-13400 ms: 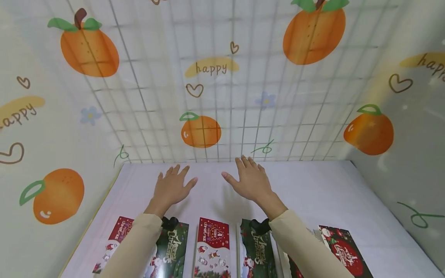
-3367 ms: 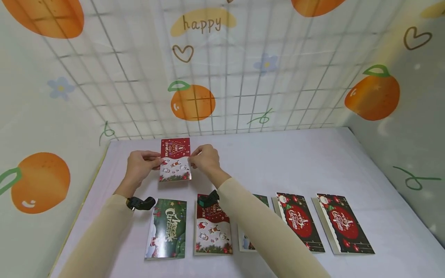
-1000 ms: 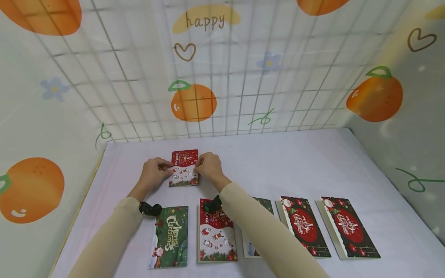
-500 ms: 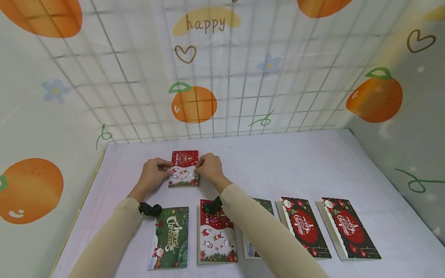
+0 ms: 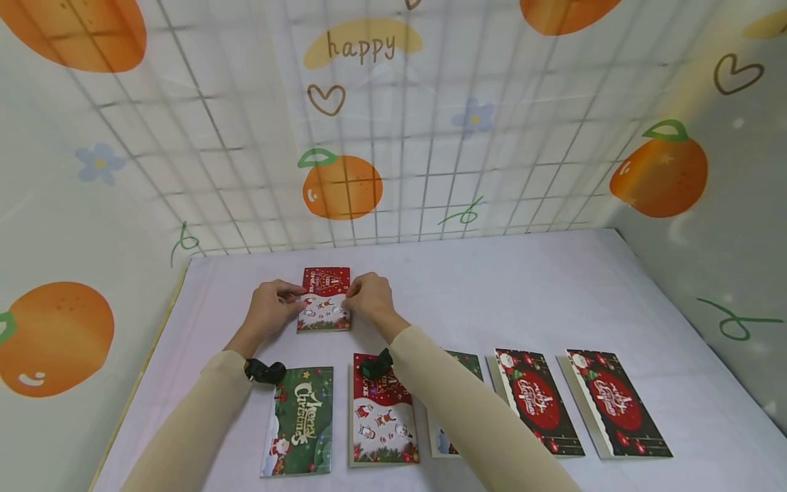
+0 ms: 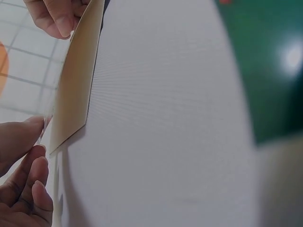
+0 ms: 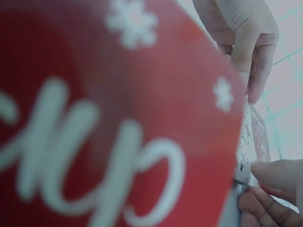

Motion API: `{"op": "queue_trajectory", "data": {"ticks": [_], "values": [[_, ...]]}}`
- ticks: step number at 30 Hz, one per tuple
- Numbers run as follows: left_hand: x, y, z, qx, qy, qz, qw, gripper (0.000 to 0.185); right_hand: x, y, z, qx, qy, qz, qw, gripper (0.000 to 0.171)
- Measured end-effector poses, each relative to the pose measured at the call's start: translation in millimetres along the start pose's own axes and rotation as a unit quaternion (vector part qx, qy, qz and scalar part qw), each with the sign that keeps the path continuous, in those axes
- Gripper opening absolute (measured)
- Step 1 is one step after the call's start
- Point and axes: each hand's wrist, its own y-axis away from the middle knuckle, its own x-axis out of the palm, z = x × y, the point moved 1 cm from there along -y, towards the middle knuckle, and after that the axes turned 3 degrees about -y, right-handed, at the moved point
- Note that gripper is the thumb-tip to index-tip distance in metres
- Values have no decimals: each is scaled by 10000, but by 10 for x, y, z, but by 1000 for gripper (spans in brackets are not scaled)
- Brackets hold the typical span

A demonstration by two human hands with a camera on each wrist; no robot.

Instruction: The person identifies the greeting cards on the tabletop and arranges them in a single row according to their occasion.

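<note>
On the white table [image 5: 522, 287], both hands pinch a "Merry Christmas" card [image 5: 324, 307].

My left hand [image 5: 270, 311] and right hand [image 5: 369, 297] flank one card [image 5: 324, 299]; five cards [image 5: 467, 403] lie in a row nearer me (on the table [image 5: 553, 287]).

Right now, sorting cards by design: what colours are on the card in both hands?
Red top, white bottom: the held card, clearest in head view.

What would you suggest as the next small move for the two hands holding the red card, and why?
Probably let go. The left hand and right hand pinch the red card's side edges, and its near edge seems to rest on the table, beyond a row of five cards lying flat.
</note>
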Motion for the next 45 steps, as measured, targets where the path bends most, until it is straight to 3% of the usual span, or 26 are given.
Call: {"op": "queue_trajectory", "data": {"ticks": [14, 27, 35, 45], "values": [[-94, 99, -186, 17, 85, -28, 10000, 26, -172, 138, 45, -99, -93, -71, 9999, 16], [-226, 232, -466, 276, 169, -127, 9994, 30, -369, 293, 114, -353, -66, -199, 9992, 16], [-310, 435, -759, 745, 316, -31, 9967, 26, -592, 450, 267, -695, -230, -171, 9972, 14], [-216, 708, -1089, 1279, 443, 253, 9905, 22, -823, 674, 262, -717, -259, -179, 9969, 14]]}}
